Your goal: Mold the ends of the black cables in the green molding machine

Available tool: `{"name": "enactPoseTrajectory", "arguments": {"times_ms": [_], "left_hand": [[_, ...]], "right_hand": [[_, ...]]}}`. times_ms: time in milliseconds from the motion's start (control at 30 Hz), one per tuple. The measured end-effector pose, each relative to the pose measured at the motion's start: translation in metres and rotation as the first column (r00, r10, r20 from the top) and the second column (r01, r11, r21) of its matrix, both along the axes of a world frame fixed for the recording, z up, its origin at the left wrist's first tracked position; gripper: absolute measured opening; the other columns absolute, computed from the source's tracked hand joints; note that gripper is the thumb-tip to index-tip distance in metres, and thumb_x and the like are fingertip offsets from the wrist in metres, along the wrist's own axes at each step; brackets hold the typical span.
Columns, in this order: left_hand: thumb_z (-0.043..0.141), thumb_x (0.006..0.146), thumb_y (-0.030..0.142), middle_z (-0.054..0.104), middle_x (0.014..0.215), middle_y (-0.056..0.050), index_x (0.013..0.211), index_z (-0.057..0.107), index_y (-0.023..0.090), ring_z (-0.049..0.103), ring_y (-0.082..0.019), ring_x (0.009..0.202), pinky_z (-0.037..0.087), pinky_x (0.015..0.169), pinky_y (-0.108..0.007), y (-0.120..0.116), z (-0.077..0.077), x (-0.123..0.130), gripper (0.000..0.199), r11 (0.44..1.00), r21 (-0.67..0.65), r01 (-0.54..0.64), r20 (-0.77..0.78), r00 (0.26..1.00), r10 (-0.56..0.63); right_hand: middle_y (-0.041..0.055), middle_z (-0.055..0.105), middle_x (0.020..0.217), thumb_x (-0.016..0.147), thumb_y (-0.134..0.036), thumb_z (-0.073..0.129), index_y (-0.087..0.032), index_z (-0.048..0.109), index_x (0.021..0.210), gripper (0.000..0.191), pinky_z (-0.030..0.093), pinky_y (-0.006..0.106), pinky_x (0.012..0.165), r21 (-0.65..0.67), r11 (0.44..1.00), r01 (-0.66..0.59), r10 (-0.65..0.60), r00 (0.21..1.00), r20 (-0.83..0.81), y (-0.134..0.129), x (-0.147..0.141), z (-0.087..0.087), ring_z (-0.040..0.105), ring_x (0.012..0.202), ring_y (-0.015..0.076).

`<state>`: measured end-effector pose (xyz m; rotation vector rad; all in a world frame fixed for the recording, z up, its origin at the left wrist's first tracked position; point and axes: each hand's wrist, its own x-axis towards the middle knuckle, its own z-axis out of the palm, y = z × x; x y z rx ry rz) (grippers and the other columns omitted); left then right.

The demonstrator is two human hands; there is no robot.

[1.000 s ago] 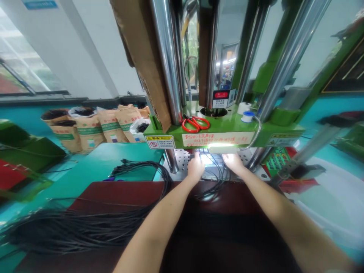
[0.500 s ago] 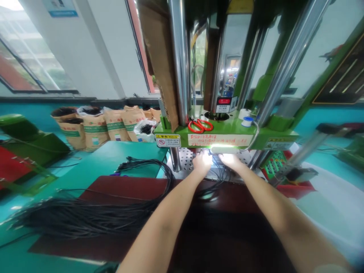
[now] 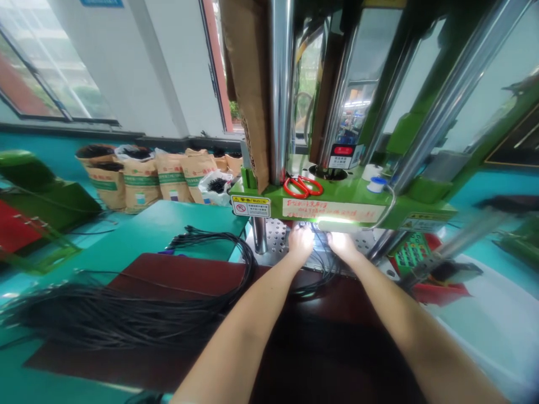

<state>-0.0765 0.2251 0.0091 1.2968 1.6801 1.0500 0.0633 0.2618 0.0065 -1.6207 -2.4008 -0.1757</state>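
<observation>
Under the green press, my left hand is at the left side of a metal mould plate, its fingers curled. My right hand is at the plate's right side, fingers bent inward. Bright glare washes out both sets of fingertips, so what they hold cannot be made out. Thin black cables run from between my hands down over the front edge. A lit lamp sits just above the hands.
A large bundle of black cables lies on the dark red board at left. Red-handled scissors and a wire spool rest on the press. Paper sacks stand behind. At right are a button panel and a white tub.
The view has shifted slightly, moving the press a little rightward in the picture. My hands have drawn slightly apart, and more of the plate shows between them.
</observation>
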Motion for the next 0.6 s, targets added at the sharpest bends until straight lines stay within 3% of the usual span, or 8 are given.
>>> {"name": "enactPoseTrajectory", "arguments": {"times_ms": [167,233,333,433,600], "left_hand": [[0.052,0.073,0.014,0.053,0.105,-0.012,0.089,0.057,0.016,0.034,-0.029,0.119,0.023,0.103,-0.04,-0.004,0.011,0.009,0.017,0.991,0.136,-0.004,-0.22,0.975,0.034],[0.054,0.073,0.021,0.05,0.111,-0.013,0.095,0.056,0.016,0.034,-0.03,0.118,0.024,0.102,-0.041,-0.007,0.012,0.015,0.023,0.984,0.172,0.037,-0.316,0.949,0.02],[0.053,0.074,0.024,0.056,0.103,-0.015,0.094,0.056,0.014,0.038,-0.029,0.113,0.023,0.1,-0.044,-0.009,0.009,0.023,0.022,0.98,0.16,0.119,-0.449,0.893,-0.035],[0.049,0.075,0.018,0.06,0.089,-0.015,0.087,0.058,0.014,0.042,-0.028,0.109,0.023,0.099,-0.044,-0.008,0.005,0.025,0.015,0.981,0.148,0.128,-0.462,0.885,-0.046],[0.044,0.078,0.017,0.06,0.085,-0.014,0.077,0.058,0.016,0.042,-0.027,0.107,0.023,0.099,-0.042,-0.002,0.0,0.022,0.014,0.974,0.181,0.135,-0.472,0.881,-0.035]], "right_hand": [[0.0144,0.066,0.096,0.086,-0.017,0.033,-0.01,0.062,0.102,0.034,0.041,0.036,0.086,0.04,0.996,-0.084,0.082,0.996,0.027,-0.006,0.001,0.007,0.059,0.093,0.023],[0.0131,0.066,0.098,0.085,-0.019,0.036,-0.012,0.061,0.104,0.032,0.04,0.036,0.087,0.047,0.99,-0.131,0.129,0.991,0.047,-0.008,0.002,0.01,0.058,0.094,0.0228],[0.0131,0.065,0.101,0.083,-0.017,0.04,-0.012,0.06,0.104,0.03,0.039,0.036,0.088,0.051,0.983,-0.178,0.174,0.982,0.078,-0.009,0.0,0.013,0.057,0.096,0.0235],[0.0143,0.065,0.097,0.084,-0.015,0.036,-0.011,0.062,0.097,0.029,0.04,0.035,0.085,0.051,0.982,-0.182,0.176,0.979,0.102,-0.008,-0.007,0.014,0.058,0.092,0.0233],[0.0154,0.065,0.088,0.084,-0.014,0.035,-0.011,0.062,0.088,0.027,0.041,0.035,0.081,0.039,0.986,-0.165,0.159,0.979,0.132,-0.005,-0.017,0.011,0.059,0.081,0.0235]]}}
